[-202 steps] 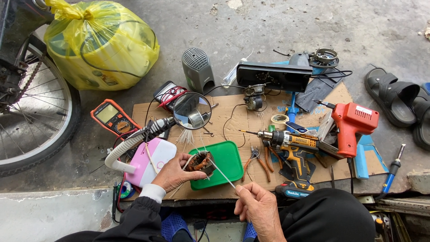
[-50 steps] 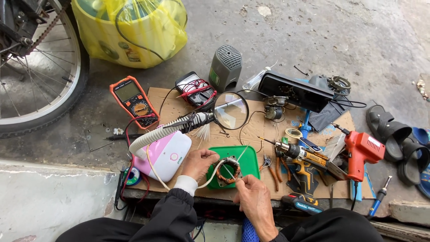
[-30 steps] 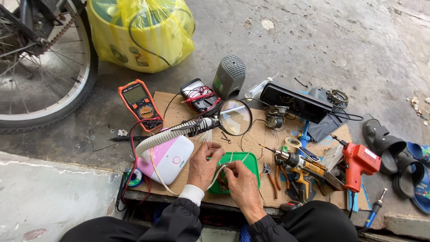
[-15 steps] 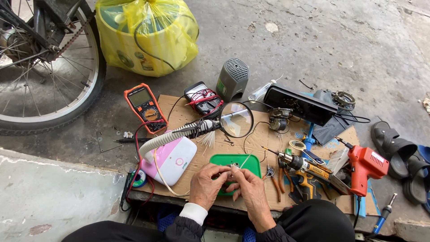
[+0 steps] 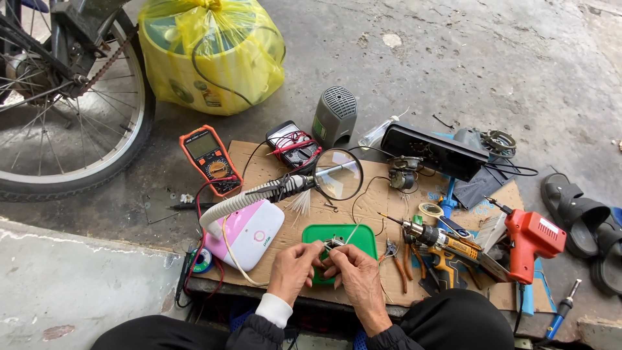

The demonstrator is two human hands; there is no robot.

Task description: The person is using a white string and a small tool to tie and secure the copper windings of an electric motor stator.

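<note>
The small metal part (image 5: 334,245) sits pinched between both hands over the near edge of the green tray (image 5: 359,234); its long axis is too hidden to tell. The left hand (image 5: 295,271) and right hand (image 5: 355,275) curl closed around it, fingertips meeting. The tray lies on a cardboard sheet (image 5: 259,159) on concrete floor (image 5: 453,58). Farther off stand a magnifying glass (image 5: 338,174), an orange multimeter (image 5: 209,157) and a yellow bag (image 5: 210,52).

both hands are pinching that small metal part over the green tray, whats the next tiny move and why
Probably lift the small metal part slightly toward the magnifying glass. Left hand and right hand pinch it low over the green tray, and its details look too fine to see unaided.
</note>
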